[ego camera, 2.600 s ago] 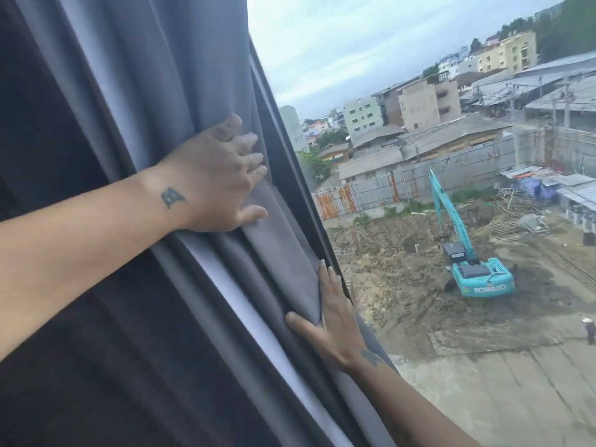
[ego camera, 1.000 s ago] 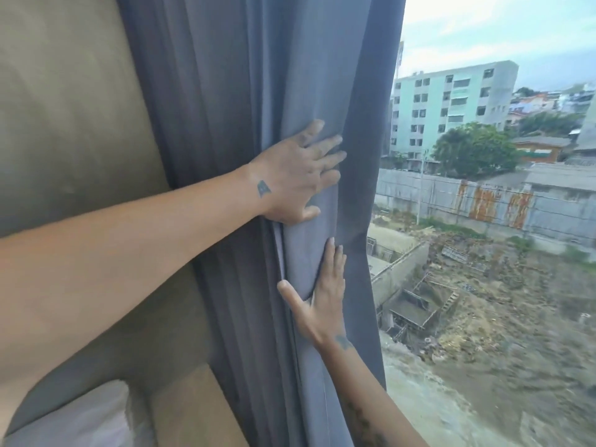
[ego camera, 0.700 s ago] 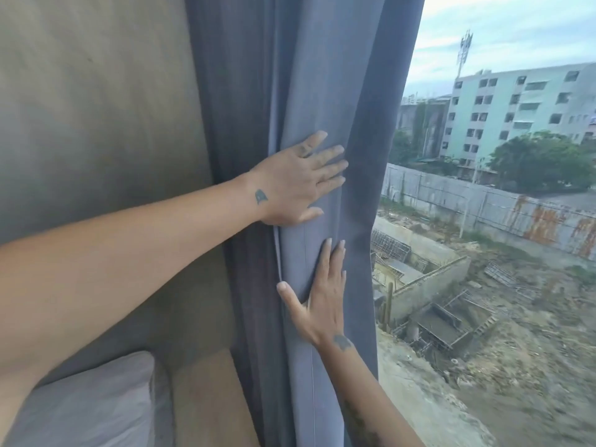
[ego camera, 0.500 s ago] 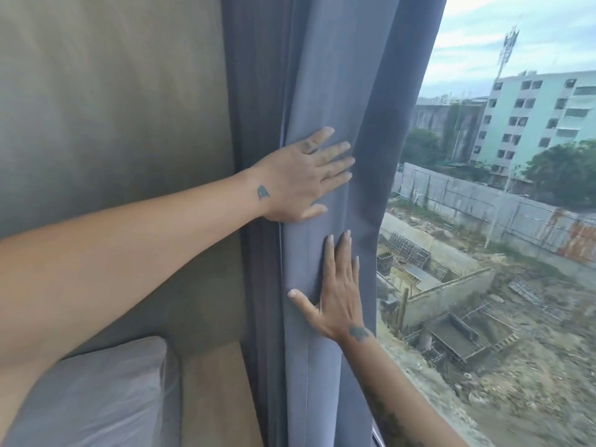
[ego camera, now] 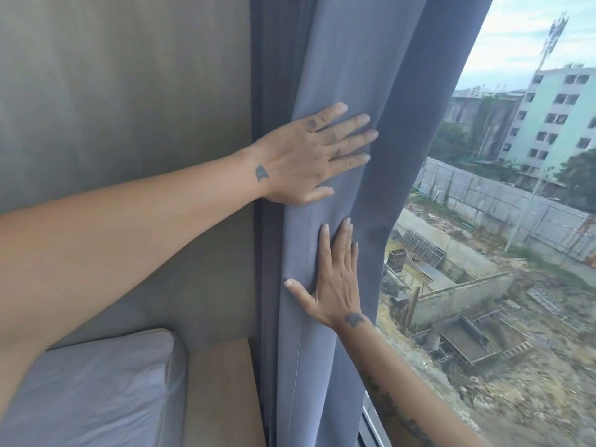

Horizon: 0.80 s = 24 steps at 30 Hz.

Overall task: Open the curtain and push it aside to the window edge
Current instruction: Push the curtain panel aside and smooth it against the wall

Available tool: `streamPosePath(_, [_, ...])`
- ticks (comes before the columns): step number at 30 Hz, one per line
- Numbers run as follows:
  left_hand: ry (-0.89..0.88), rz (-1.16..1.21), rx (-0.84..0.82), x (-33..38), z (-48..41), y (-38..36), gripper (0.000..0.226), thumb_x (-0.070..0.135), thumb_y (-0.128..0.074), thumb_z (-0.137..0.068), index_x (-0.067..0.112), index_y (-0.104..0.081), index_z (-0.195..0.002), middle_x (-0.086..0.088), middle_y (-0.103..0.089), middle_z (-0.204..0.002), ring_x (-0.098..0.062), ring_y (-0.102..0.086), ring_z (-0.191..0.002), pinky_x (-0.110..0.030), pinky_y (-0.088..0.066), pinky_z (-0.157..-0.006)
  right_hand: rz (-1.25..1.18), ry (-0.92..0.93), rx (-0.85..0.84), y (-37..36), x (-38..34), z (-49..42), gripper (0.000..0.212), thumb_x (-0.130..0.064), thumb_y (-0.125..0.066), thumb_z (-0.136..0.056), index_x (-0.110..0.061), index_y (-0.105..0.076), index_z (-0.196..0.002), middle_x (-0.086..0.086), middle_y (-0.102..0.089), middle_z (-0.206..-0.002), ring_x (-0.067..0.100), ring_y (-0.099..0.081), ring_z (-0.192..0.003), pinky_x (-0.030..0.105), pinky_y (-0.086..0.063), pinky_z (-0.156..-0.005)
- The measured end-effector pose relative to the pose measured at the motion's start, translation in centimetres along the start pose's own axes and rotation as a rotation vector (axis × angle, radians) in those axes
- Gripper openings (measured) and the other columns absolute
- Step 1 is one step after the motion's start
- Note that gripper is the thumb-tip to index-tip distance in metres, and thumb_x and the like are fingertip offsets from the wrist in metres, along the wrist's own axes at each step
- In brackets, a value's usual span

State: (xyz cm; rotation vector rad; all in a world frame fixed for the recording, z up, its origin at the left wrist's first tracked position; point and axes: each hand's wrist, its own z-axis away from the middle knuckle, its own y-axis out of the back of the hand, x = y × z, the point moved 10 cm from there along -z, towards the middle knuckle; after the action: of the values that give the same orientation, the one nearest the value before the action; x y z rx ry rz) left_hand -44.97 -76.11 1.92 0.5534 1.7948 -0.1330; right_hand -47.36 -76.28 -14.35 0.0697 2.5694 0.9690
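Observation:
The grey-blue curtain (ego camera: pixel 364 59) hangs bunched in narrow folds at the left edge of the window (ego camera: pixel 503 253), next to the wall. My left hand (ego camera: pixel 309 156) lies flat on the folds at mid-height, fingers spread and pointing right. Just below it my right hand (ego camera: pixel 335 282) also presses flat on the fabric, fingers pointing up and thumb out to the left. Neither hand grips the cloth. The glass to the right of the curtain is uncovered.
A brown-grey wall (ego camera: pixel 129 91) fills the left. A white pillow (ego camera: pixel 90 391) lies at the bottom left beside a tan ledge (ego camera: pixel 219 391). Through the glass there is a construction site (ego camera: pixel 467 317) and a pale green building (ego camera: pixel 554 114).
The curtain has been slid left from covering part of the window to a tight bunch at the wall. Both hands stayed flat on it; the view swung left with them.

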Motion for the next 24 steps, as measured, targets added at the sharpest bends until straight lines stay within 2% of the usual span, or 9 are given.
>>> streamPosePath(5, [0.008, -0.011, 0.050, -1.3, -0.1, -4.3, 0.071, 0.053, -0.020, -0.091, 0.013, -0.010, -0.150, -0.007, -0.018, -0.158, -0.026, -0.017, -0.144, -0.048, -0.018, -0.115, 0.023, -0.003, 0.014, -3.0, 1.1, -3.3, 0.094, -0.076, -0.026, -0.077, -0.024, 0.016, -0.142, 0.017, 0.015, -0.149, 0.022, 0.022, -0.140, 0.053, 0.001, -0.112])
streamPosePath(10, [-0.007, -0.007, 0.086, -2.4, -0.5, -9.1, 0.071, 0.054, -0.022, -0.093, 0.012, -0.011, -0.149, -0.006, -0.017, -0.158, -0.025, -0.016, -0.145, -0.047, -0.018, -0.116, 0.054, -0.020, 0.022, -6.2, 2.3, -7.1, 0.094, -0.077, -0.024, -0.078, -0.020, 0.009, -0.144, 0.020, 0.013, -0.149, 0.025, 0.019, -0.140, 0.055, 0.000, -0.111])
streamPosePath(18, [-0.046, -0.043, 0.126, -3.9, -0.2, -16.9, 0.068, 0.056, -0.022, -0.091, 0.019, -0.018, -0.149, -0.004, -0.024, -0.156, -0.024, -0.022, -0.143, -0.045, -0.021, -0.115, 0.054, -0.036, 0.024, -11.6, 4.0, -12.8, 0.094, -0.079, -0.024, -0.076, -0.025, 0.014, -0.143, 0.018, 0.014, -0.150, 0.024, 0.020, -0.141, 0.056, 0.002, -0.110])
streamPosePath(24, [-0.038, -0.019, 0.146, -4.9, -0.2, -22.0, 0.069, 0.056, -0.023, -0.091, 0.018, -0.019, -0.149, -0.006, -0.024, -0.156, -0.026, -0.022, -0.143, -0.045, -0.019, -0.116, 0.077, -0.050, 0.047, -15.1, 5.3, -16.5, 0.094, -0.079, -0.023, -0.076, -0.024, 0.011, -0.144, 0.018, 0.012, -0.150, 0.023, 0.020, -0.141, 0.054, 0.003, -0.110])
